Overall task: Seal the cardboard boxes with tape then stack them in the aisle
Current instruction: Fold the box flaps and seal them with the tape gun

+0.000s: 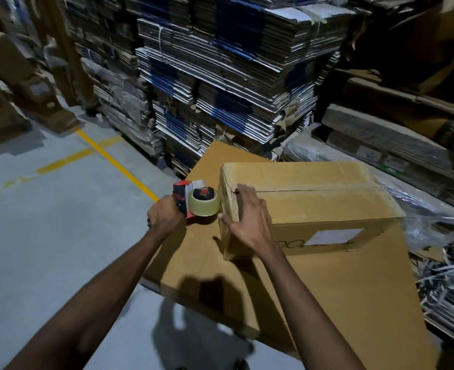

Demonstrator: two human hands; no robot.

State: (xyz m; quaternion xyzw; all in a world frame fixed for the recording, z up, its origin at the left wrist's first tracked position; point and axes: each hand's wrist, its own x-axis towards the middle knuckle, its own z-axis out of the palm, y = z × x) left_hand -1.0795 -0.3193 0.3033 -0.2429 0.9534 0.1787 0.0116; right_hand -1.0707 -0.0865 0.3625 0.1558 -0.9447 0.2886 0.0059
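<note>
A closed cardboard box [316, 201] lies on top of a much larger flat cardboard box [327, 289]. Clear tape runs along its top seam, and a white label sits on its near side. My left hand [164, 216] grips the handle of a red tape dispenser [194, 200], whose clear tape roll is against the small box's left end. My right hand [250, 217] rests over the box's left top corner, fingers spread on the top and thumb down the end face.
Tall stacks of bundled flat cardboard [220, 84] rise behind the boxes. Wrapped bundles and shredded scraps [447, 276] lie to the right. Grey floor with yellow lines [108, 156] spreads to the left, with more boxes [15, 84] at the far left.
</note>
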